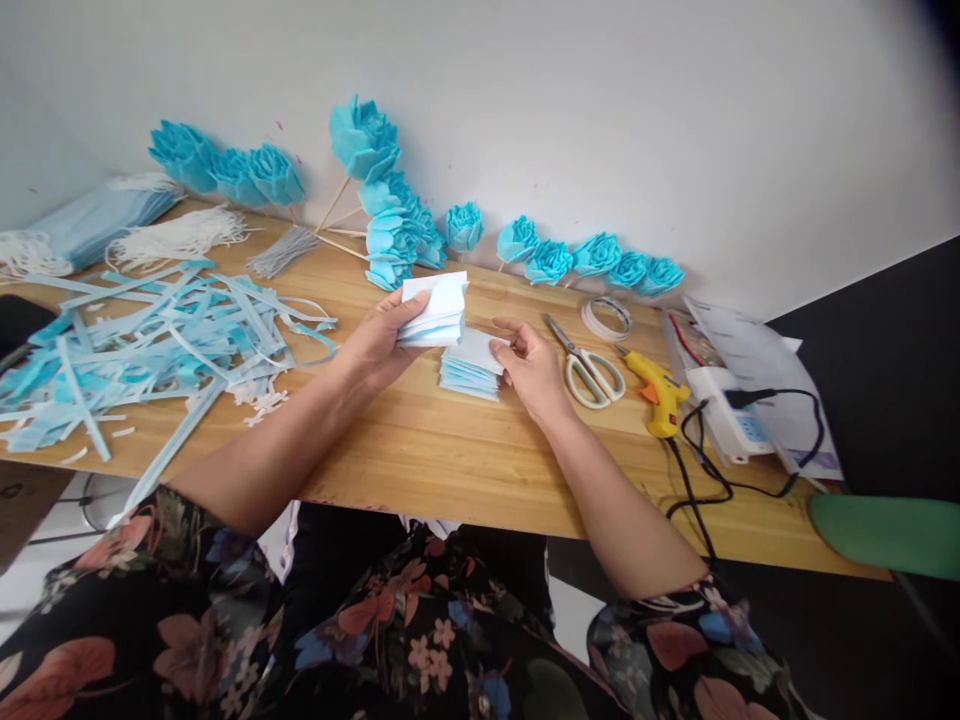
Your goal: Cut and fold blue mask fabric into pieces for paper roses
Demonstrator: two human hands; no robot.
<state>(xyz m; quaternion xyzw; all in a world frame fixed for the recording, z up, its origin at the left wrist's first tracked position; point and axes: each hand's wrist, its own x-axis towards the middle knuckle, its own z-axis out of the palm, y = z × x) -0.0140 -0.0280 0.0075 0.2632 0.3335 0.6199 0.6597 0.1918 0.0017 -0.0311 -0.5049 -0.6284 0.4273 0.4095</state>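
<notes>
Left hand (pixel 382 335) pinches wad (pixel 435 310), pile (pixel 471 362) at its 4 o'clock; right hand (pixel 536 370) nearer, fingertips at pile's 2 o'clock corner, grip unclear.

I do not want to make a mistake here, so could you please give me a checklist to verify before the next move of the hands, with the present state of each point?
1. Left hand holds its raised stack of pale sheets: ok.
2. Right hand has a firm hold on the lower stack: cannot tell; the fingers are at its right side.
3. Scissors lie apart from both hands: ok.
4. Glue gun is cool: cannot tell.
5. Left side of the table is tidy: not ok; cut strips are spread over it.
</notes>
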